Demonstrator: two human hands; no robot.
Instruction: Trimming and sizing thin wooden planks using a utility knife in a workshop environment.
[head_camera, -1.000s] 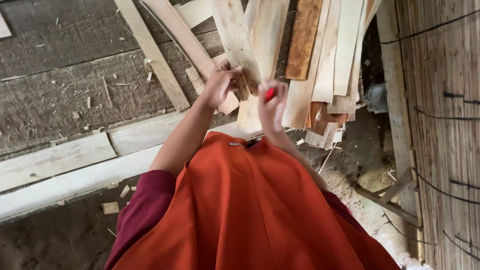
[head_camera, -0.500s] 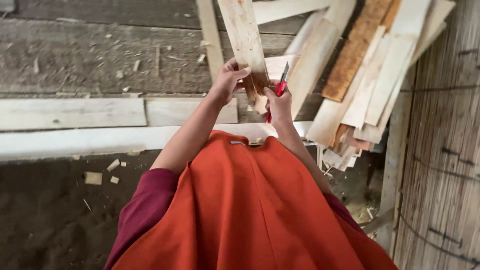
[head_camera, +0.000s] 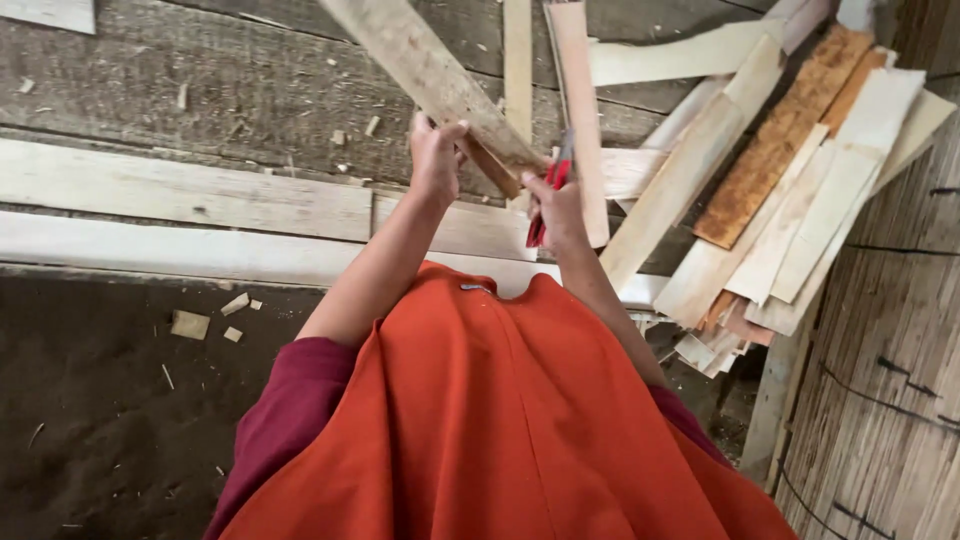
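Gripping a long slat (head_camera: 430, 75) near its lower end, left hand (head_camera: 436, 160) closed round it; right hand (head_camera: 556, 205) closed on a red tool (head_camera: 540, 225) beside it. Slat looks light, stiff, splintery; best held low.

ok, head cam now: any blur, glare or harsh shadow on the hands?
Head view: soft, even daylight, no glare or hard shadows. Left hand and right hand are sharp enough, as is the wood strip; the red-handled tool is mostly hidden. Orange cloth fills the lower frame, and wide-angle distortion bends the edges.
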